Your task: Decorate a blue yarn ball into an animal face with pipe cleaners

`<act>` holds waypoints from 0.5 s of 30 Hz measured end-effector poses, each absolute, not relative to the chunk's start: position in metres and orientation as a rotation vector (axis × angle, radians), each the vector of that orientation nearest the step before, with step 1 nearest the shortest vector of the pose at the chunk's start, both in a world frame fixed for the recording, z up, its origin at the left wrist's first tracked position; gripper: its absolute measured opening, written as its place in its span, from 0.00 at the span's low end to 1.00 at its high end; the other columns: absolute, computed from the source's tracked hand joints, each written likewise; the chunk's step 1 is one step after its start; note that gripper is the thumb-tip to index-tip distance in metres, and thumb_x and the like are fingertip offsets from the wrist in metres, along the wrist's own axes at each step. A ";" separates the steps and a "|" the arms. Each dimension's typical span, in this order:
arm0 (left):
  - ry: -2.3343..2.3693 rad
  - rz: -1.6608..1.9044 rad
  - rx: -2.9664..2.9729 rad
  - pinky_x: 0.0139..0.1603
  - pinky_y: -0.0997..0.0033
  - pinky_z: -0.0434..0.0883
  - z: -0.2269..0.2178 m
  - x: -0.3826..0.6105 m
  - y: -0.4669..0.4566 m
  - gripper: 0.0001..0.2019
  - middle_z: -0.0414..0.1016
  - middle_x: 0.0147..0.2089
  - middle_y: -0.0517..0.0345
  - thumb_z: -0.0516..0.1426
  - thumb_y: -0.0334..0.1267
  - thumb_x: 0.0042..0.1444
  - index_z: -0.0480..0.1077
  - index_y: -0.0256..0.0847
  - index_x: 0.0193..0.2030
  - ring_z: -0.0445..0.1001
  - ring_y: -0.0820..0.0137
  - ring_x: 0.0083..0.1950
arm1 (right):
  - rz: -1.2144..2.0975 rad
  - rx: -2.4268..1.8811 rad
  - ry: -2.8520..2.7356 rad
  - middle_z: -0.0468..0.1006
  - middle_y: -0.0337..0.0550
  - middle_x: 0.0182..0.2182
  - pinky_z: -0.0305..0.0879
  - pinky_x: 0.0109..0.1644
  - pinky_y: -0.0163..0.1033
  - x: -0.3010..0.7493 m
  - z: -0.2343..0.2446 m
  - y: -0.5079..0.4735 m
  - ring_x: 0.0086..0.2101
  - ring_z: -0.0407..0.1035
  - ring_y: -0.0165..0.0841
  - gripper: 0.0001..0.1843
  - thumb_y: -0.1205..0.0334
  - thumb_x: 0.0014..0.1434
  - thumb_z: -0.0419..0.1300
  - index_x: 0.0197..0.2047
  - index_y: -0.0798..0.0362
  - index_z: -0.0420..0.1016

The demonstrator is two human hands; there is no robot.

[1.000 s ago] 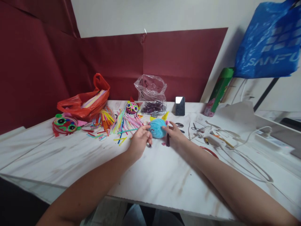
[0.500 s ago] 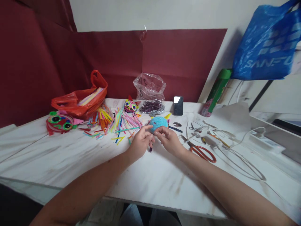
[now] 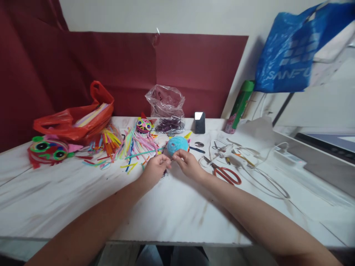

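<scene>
My left hand (image 3: 157,167) and my right hand (image 3: 189,165) meet at the fingertips over the table, both pinched closed. A thin piece seems to run between them, too small to name. Just behind the fingers sits a light blue coiled fuzzy disc (image 3: 177,144), with yellow points showing at its far right edge. Below my left fingertips a dark purple bit (image 3: 165,173) shows, partly hidden by the hand. Left of the hands lie loose coloured pipe cleaners (image 3: 133,147). To the right rest scissors with orange-red handles (image 3: 226,174).
A red plastic bag (image 3: 91,118), two colourful animal faces, the larger (image 3: 50,149) at far left, and a clear bag (image 3: 166,103) of dark purple strands stand behind. A phone (image 3: 199,122) leans by the wall. White cables (image 3: 266,184) and a green can (image 3: 240,105) are at right.
The view has turned right, so everything sits further left. My left fingers have drawn in to a tighter pinch, and more of the blue disc shows behind the hands.
</scene>
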State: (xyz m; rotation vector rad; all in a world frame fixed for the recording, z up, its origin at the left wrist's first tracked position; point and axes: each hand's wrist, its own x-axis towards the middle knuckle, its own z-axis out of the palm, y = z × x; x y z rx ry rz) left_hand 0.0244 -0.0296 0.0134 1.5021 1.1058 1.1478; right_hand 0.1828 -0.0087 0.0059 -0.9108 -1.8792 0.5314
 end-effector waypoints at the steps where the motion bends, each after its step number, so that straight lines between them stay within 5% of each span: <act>1: 1.085 1.154 1.466 0.22 0.77 0.55 0.013 0.025 -0.029 0.09 0.65 0.20 0.65 0.57 0.42 0.46 0.65 0.38 0.26 0.59 0.78 0.20 | 0.553 -0.936 -1.875 0.69 0.38 0.24 0.63 0.33 0.37 0.183 0.008 -0.007 0.27 0.64 0.31 0.16 0.50 0.61 0.53 0.27 0.52 0.65; 7: 1.032 1.131 1.245 0.18 0.80 0.45 0.010 0.030 -0.029 0.12 0.62 0.21 0.67 0.60 0.42 0.42 0.64 0.37 0.26 0.49 0.85 0.16 | 0.581 -1.033 -1.689 0.76 0.39 0.30 0.69 0.36 0.37 0.226 0.036 0.009 0.30 0.70 0.31 0.10 0.54 0.56 0.57 0.38 0.51 0.70; 13: 1.031 1.147 1.133 0.18 0.81 0.44 0.011 0.035 -0.032 0.13 0.64 0.20 0.66 0.62 0.41 0.39 0.64 0.36 0.26 0.50 0.86 0.16 | 0.123 -1.765 -1.572 0.80 0.52 0.38 0.69 0.37 0.38 0.329 0.056 0.018 0.34 0.74 0.34 0.18 0.58 0.63 0.47 0.46 0.58 0.72; 15: 1.012 1.140 1.134 0.18 0.81 0.44 0.010 0.037 -0.034 0.13 0.64 0.21 0.66 0.62 0.40 0.39 0.64 0.36 0.26 0.49 0.86 0.16 | 0.024 -1.957 -1.597 0.80 0.57 0.41 0.67 0.40 0.41 0.354 0.052 0.015 0.38 0.74 0.39 0.16 0.60 0.61 0.50 0.45 0.60 0.74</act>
